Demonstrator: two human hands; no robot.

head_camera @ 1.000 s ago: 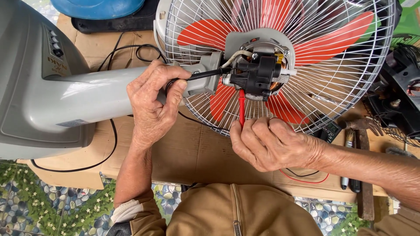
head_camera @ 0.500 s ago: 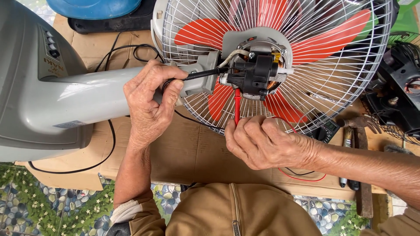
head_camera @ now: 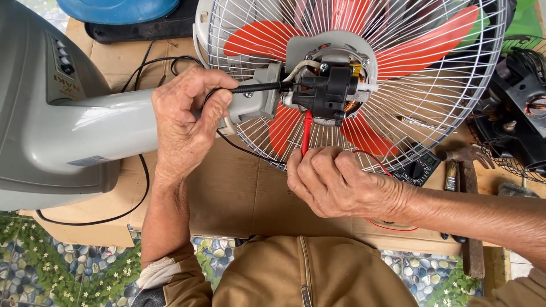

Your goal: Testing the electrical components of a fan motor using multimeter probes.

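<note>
Cardboard (head_camera: 227, 193) covers the tabletop above pebble-patterned flooring (head_camera: 34, 261), where the left hand (head_camera: 185, 122) pinches a black probe (head_camera: 259, 88) and the right hand (head_camera: 335, 182) pinches a red probe (head_camera: 306, 131), both reaching the fan's black motor (head_camera: 330, 91).

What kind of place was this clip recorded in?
Probably an informal home or small-shop repair spot for fans. A stand fan lies opened on flattened cardboard over a pebble-patterned floor, the left hand and right hand holding probes to its motor, with a multimeter and hammer alongside.
</note>
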